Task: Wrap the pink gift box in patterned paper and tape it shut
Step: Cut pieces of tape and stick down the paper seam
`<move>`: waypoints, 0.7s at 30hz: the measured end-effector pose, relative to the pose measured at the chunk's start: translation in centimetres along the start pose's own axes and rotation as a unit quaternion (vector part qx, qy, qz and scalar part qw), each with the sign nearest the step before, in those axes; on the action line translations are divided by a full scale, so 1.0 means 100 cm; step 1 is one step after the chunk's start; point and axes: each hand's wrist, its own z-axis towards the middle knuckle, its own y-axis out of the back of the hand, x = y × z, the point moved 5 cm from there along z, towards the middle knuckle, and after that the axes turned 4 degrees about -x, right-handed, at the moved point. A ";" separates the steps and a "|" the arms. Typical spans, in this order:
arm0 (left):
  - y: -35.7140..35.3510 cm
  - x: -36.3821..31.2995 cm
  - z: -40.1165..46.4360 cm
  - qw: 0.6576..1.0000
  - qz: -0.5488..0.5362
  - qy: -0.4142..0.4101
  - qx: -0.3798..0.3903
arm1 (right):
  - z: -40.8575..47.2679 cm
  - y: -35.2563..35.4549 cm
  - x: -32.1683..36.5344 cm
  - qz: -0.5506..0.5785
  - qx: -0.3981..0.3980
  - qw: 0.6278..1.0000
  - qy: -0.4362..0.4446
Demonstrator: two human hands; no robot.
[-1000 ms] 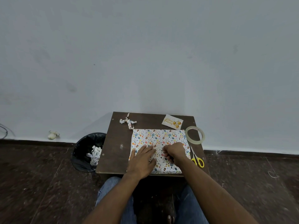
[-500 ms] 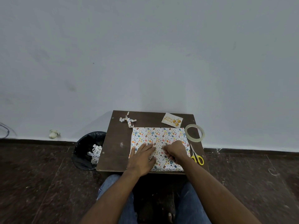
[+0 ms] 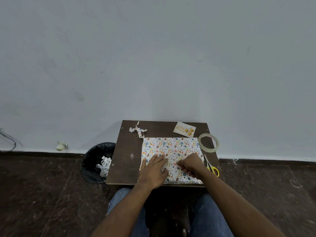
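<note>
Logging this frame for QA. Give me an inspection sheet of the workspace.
Surface: small dark wooden table, scuffed.
Job's things: wrapped box covered in patterned paper, no pink showing; tape roll at its right; yellow scissors right of it.
Clutter: paper scrap at the back left; birthday card at the back right.
Grips: left hand lies flat on the paper; right hand, fingers curled, presses it; whether it pinches anything is unclear.
Cables: dark cable at the far left wall.
Surroundings: black bin with paper scraps on the left, grey wall, dark floor.
</note>
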 end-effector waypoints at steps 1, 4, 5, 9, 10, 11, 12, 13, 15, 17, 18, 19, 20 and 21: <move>0.001 0.000 0.000 1.000 0.003 -0.002 0.002 | 0.001 0.004 0.000 0.003 -0.006 1.000 0.019; 0.002 0.000 0.000 1.000 0.006 -0.003 0.004 | 0.006 0.027 0.000 0.040 -0.072 0.992 0.092; 0.002 0.000 -0.001 1.000 0.005 -0.002 0.001 | 0.007 0.038 0.001 0.029 -0.113 0.986 0.118; 0.002 -0.002 -0.002 1.000 0.001 0.000 -0.010 | 0.013 0.075 0.009 -0.188 -0.238 0.937 0.176; 0.003 -0.002 -0.002 1.000 0.004 0.000 -0.012 | 0.017 0.079 0.010 -0.250 -0.239 0.921 0.182; 0.003 -0.002 -0.001 1.000 0.008 0.000 -0.012 | 0.021 0.082 0.010 -0.308 -0.230 0.905 0.183; 0.003 -0.002 -0.001 1.000 0.010 -0.001 -0.013 | 0.026 0.084 0.009 -0.353 -0.217 0.892 0.180; 0.003 -0.002 0.000 1.000 0.010 -0.001 -0.016 | 0.030 0.086 0.007 -0.382 -0.207 0.884 0.174; 0.003 -0.001 0.000 1.000 0.009 0.000 -0.023 | 0.037 0.087 0.003 -0.405 -0.196 0.878 0.162; 0.003 -0.001 0.000 1.000 0.012 0.002 -0.029 | 0.040 0.087 -0.001 -0.405 -0.191 0.880 0.159; 0.002 -0.001 0.000 0.999 0.014 0.002 -0.032 | 0.042 0.086 -0.001 -0.401 -0.191 0.882 0.160; 0.002 -0.001 0.000 0.999 0.016 0.003 -0.037 | 0.042 0.086 -0.002 -0.394 -0.192 0.884 0.161; 0.002 -0.001 -0.001 0.999 0.017 0.004 -0.041 | 0.043 0.086 -0.002 -0.389 -0.192 0.886 0.161; 0.001 -0.001 -0.001 0.999 0.017 0.004 -0.043 | 0.043 0.086 -0.003 -0.390 -0.190 0.887 0.159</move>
